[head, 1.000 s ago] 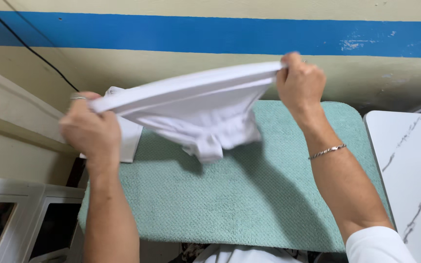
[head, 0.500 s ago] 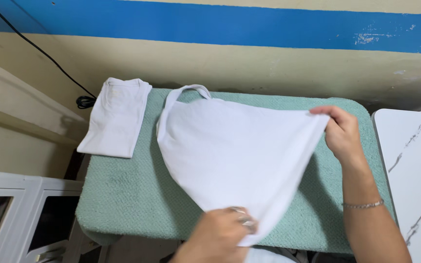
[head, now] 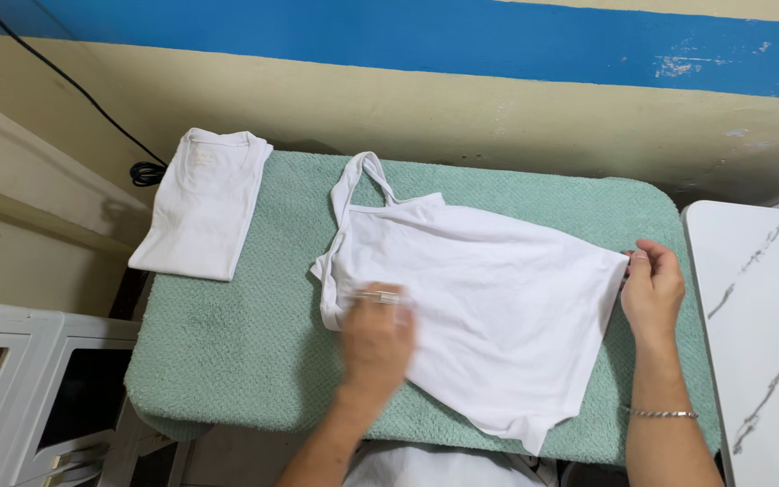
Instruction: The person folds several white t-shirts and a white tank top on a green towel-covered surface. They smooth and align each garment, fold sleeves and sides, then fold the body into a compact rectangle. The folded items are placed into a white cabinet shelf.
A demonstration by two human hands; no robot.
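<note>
On the green towel-covered board (head: 227,361) a white tank top (head: 489,316) lies spread flat. The left hand (head: 376,343), blurred, rests open on its left part; the right hand (head: 653,289) pinches its right edge. A folded white garment (head: 202,203) lies at the board's left end.

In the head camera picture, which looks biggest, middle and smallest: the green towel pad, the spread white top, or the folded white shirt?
1. Green towel pad
2. Spread white top
3. Folded white shirt
</note>
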